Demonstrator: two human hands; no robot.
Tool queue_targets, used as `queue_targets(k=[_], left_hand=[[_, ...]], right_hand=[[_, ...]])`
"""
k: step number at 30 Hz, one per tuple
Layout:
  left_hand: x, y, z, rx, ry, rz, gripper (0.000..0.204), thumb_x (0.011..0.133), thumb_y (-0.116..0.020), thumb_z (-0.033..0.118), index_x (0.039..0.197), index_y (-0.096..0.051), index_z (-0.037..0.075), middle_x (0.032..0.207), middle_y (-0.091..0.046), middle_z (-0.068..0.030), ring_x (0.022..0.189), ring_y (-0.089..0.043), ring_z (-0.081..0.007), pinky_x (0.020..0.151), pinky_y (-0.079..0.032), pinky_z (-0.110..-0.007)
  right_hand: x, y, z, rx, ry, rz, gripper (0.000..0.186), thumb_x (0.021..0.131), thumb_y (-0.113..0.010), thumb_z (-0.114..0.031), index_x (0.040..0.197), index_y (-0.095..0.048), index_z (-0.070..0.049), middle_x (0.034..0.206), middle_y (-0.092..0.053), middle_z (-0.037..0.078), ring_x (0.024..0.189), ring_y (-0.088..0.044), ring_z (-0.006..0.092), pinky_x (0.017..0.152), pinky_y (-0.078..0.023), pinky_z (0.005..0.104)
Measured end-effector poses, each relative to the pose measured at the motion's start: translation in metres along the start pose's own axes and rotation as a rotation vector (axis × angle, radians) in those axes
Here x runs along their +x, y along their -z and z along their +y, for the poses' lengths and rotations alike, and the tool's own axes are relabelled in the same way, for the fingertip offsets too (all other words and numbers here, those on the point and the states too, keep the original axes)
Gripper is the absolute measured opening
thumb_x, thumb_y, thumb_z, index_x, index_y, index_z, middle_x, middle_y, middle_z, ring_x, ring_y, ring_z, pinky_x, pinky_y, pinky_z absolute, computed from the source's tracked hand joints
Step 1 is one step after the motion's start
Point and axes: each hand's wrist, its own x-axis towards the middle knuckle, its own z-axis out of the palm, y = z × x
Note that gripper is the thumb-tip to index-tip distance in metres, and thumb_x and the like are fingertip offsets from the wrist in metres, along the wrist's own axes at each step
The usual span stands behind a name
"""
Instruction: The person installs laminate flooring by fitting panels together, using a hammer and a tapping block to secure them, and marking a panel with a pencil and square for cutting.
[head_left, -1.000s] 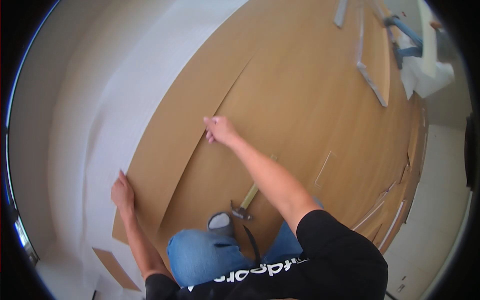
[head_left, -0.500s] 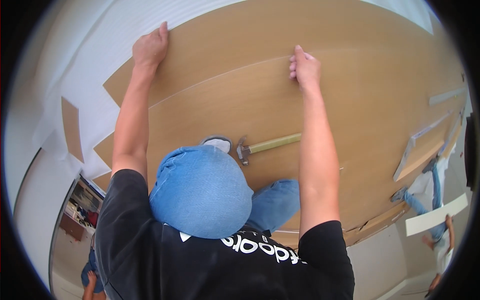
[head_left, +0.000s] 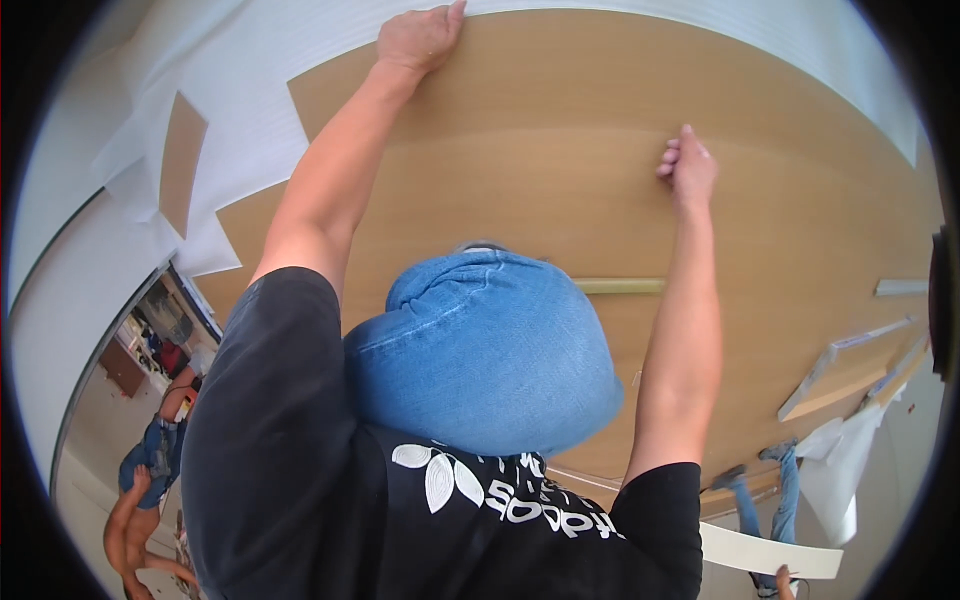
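Note:
Wood-coloured floorboards spread out in front of me. My left hand is closed at the outer edge of the far board, its fingers curled against that edge. To its right, over the boards, my right hand is held as a loose fist with the thumb stretched along the top. No object shows in it. Between my knee and right forearm lies a hammer, its yellowish handle showing and its head hidden behind my knee.
White underlay sheeting borders the boards, with a narrow board offcut on it at left. A tray-like piece lies at right. One person handles a pale strip at lower right; another person is at lower left.
Both hands have shifted right in the picture, the left one also farther away. The pale line between the far boards no longer shows. My knee now covers the hammer's head.

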Motion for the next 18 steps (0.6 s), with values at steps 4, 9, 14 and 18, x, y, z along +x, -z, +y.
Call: queue_targets(k=[4, 9, 14, 18], left_hand=[[-0.001, -0.015, -0.006, -0.054, -0.052, -0.072, 0.048, 0.109, -0.032, 0.046, 0.11, -0.071, 0.019, 0.097, -0.076, -0.0173, 0.09, -0.071, -0.0437, 0.08, -0.056, -0.056], [0.002, -0.009, -0.025, -0.268, 0.29, 0.066, 0.059, 0.106, -0.037, 0.057, 0.105, -0.075, 0.011, 0.097, -0.075, -0.0203, 0.095, -0.071, -0.0413, 0.083, -0.054, -0.051], [0.011, 0.011, 0.067, -0.535, 0.138, 0.042, 0.043, 0.104, -0.053, 0.043, 0.107, -0.073, 0.006, 0.095, -0.072, -0.0176, 0.092, -0.067, -0.0376, 0.085, -0.052, -0.047], [0.041, 0.028, 0.178, -0.493, -0.316, 0.002, 0.036, 0.099, -0.067, 0.031, 0.122, -0.067, 0.004, 0.114, -0.066, -0.0164, 0.107, -0.062, -0.0371, 0.091, -0.051, -0.044]], right_hand=[[-0.084, 0.016, 0.07, -0.744, 0.552, -0.002, 0.016, 0.093, -0.072, -0.023, 0.097, -0.069, -0.008, 0.089, -0.07, 0.013, 0.086, -0.068, 0.0345, 0.079, -0.056, 0.0449], [-0.187, 0.034, 0.112, -1.167, 0.943, -0.474, 0.038, 0.079, -0.077, -0.027, 0.114, -0.066, -0.017, 0.121, -0.061, 0.004, 0.108, -0.061, 0.0256, 0.099, -0.047, 0.0458], [-0.147, 0.098, 0.115, -1.305, 1.078, -0.438, 0.034, 0.081, -0.069, -0.027, 0.114, -0.067, -0.02, 0.117, -0.063, 0.002, 0.108, -0.061, 0.0225, 0.104, -0.045, 0.0446], [-0.064, 0.164, 0.065, -1.387, 1.255, -0.283, 0.034, 0.082, -0.066, -0.025, 0.116, -0.068, -0.025, 0.115, -0.064, 0.0, 0.113, -0.06, 0.0253, 0.109, -0.042, 0.0555]])
